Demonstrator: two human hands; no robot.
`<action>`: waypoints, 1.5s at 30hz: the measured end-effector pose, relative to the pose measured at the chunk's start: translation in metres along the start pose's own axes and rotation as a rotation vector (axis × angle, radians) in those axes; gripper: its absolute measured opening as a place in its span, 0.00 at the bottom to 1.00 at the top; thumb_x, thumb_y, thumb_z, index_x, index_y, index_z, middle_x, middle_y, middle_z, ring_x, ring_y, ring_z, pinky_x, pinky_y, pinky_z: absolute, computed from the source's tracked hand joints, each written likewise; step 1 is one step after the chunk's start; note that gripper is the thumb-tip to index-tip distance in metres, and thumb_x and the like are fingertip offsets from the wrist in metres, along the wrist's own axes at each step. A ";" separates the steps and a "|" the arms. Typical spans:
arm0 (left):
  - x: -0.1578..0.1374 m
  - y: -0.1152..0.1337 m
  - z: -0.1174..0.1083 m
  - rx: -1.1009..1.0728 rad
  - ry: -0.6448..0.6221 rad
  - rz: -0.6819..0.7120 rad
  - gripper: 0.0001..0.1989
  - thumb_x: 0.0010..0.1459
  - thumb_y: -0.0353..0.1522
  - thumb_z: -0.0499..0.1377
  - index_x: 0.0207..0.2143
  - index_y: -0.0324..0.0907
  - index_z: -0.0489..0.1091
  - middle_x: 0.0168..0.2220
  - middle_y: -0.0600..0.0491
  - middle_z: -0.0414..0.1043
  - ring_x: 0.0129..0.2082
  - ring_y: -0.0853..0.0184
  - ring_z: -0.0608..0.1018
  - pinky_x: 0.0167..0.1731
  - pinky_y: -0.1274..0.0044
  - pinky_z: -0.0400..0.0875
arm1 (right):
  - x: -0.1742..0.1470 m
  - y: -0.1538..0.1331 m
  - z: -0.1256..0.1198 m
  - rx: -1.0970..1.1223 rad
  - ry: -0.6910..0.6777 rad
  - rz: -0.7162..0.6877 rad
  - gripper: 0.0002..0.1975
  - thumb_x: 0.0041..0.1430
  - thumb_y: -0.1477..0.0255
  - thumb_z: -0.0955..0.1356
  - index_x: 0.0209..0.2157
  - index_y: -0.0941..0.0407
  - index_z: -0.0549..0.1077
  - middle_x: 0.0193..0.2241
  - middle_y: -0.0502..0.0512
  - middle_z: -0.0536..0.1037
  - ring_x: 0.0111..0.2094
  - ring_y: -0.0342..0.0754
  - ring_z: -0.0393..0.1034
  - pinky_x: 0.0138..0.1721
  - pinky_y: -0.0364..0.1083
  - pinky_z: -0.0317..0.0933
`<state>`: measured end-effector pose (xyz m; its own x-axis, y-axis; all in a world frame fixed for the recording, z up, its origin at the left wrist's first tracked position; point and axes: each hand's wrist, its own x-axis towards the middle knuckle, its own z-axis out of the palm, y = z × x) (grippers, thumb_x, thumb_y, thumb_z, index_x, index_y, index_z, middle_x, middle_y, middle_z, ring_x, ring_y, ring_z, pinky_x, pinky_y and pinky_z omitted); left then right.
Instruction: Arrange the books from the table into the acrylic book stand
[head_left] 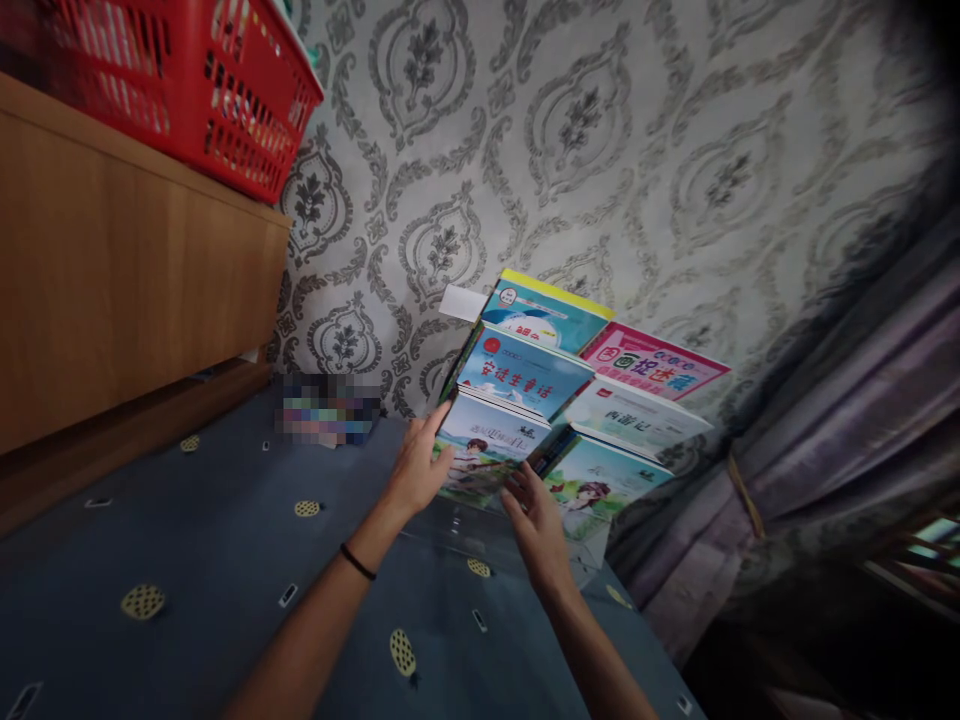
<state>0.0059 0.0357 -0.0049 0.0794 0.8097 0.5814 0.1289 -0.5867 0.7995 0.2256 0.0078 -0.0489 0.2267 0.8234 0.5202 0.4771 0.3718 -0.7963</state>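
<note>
Left hand (420, 468), right hand (538, 525), apart, flank pale blue-green illustrated book (491, 445).
Left at left edge, right lower right; grip: can't tell. Book stands front-left in clear plastic rack (595, 548).

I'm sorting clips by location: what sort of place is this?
Probably a room in a home: patterned wallpaper, a tied-back curtain and a blue pineapple-print cover suggest it.
</note>
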 end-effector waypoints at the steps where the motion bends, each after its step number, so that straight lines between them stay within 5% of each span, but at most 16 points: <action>1: 0.000 0.000 0.000 0.004 0.001 0.001 0.33 0.57 0.27 0.55 0.66 0.41 0.58 0.49 0.44 0.69 0.54 0.58 0.71 0.59 0.64 0.65 | 0.000 0.001 0.001 -0.005 0.004 -0.018 0.40 0.55 0.51 0.68 0.64 0.56 0.62 0.56 0.68 0.74 0.55 0.63 0.71 0.53 0.61 0.68; 8: 0.003 -0.006 -0.002 -0.058 0.043 -0.011 0.31 0.55 0.27 0.56 0.63 0.43 0.62 0.49 0.45 0.71 0.52 0.58 0.72 0.54 0.66 0.69 | 0.000 0.007 0.003 -0.007 0.069 -0.029 0.38 0.55 0.52 0.69 0.63 0.56 0.64 0.55 0.68 0.74 0.54 0.63 0.72 0.51 0.60 0.69; 13: 0.015 -0.007 -0.032 -0.275 0.221 -0.099 0.19 0.55 0.27 0.57 0.50 0.42 0.71 0.44 0.48 0.75 0.44 0.64 0.77 0.41 0.74 0.74 | -0.030 -0.001 0.002 -0.019 0.143 -0.039 0.33 0.59 0.53 0.67 0.61 0.56 0.65 0.56 0.69 0.73 0.55 0.61 0.71 0.52 0.58 0.68; 18: 0.019 0.001 -0.065 -0.525 0.332 -0.234 0.10 0.53 0.27 0.56 0.37 0.39 0.73 0.35 0.51 0.77 0.34 0.69 0.79 0.29 0.82 0.72 | -0.074 0.002 0.008 -0.083 0.006 0.012 0.25 0.62 0.56 0.65 0.55 0.55 0.71 0.53 0.66 0.76 0.54 0.58 0.73 0.49 0.54 0.71; 23: 0.018 -0.004 -0.060 -0.531 0.281 -0.316 0.11 0.53 0.23 0.54 0.34 0.38 0.74 0.31 0.51 0.77 0.30 0.71 0.78 0.25 0.83 0.70 | -0.103 0.021 0.018 -0.082 -0.104 0.114 0.24 0.61 0.56 0.66 0.52 0.56 0.73 0.50 0.65 0.79 0.50 0.57 0.75 0.50 0.54 0.71; 27: 0.017 -0.020 -0.041 -0.326 0.189 -0.310 0.17 0.54 0.21 0.51 0.39 0.39 0.77 0.33 0.51 0.78 0.33 0.68 0.79 0.31 0.80 0.73 | -0.115 0.038 0.023 -0.053 -0.118 0.198 0.24 0.56 0.55 0.68 0.49 0.56 0.76 0.48 0.66 0.80 0.49 0.59 0.77 0.51 0.57 0.70; 34: 0.009 -0.036 -0.008 0.123 0.181 -0.098 0.25 0.55 0.20 0.51 0.52 0.41 0.75 0.42 0.48 0.77 0.46 0.63 0.77 0.52 0.70 0.71 | -0.117 0.046 0.024 -0.053 -0.132 0.252 0.25 0.55 0.53 0.69 0.46 0.56 0.77 0.44 0.65 0.82 0.46 0.59 0.78 0.51 0.56 0.71; 45: 0.000 -0.030 0.007 0.152 0.147 -0.029 0.22 0.58 0.23 0.52 0.54 0.39 0.72 0.47 0.45 0.74 0.51 0.60 0.75 0.55 0.68 0.70 | -0.113 0.039 0.023 -0.081 -0.169 0.250 0.23 0.54 0.53 0.69 0.43 0.56 0.79 0.42 0.63 0.83 0.45 0.58 0.78 0.50 0.54 0.72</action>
<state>0.0088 0.0532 -0.0303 -0.0704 0.8093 0.5831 0.2777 -0.5456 0.7907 0.1987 -0.0611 -0.1462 0.2049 0.9471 0.2472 0.4917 0.1188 -0.8626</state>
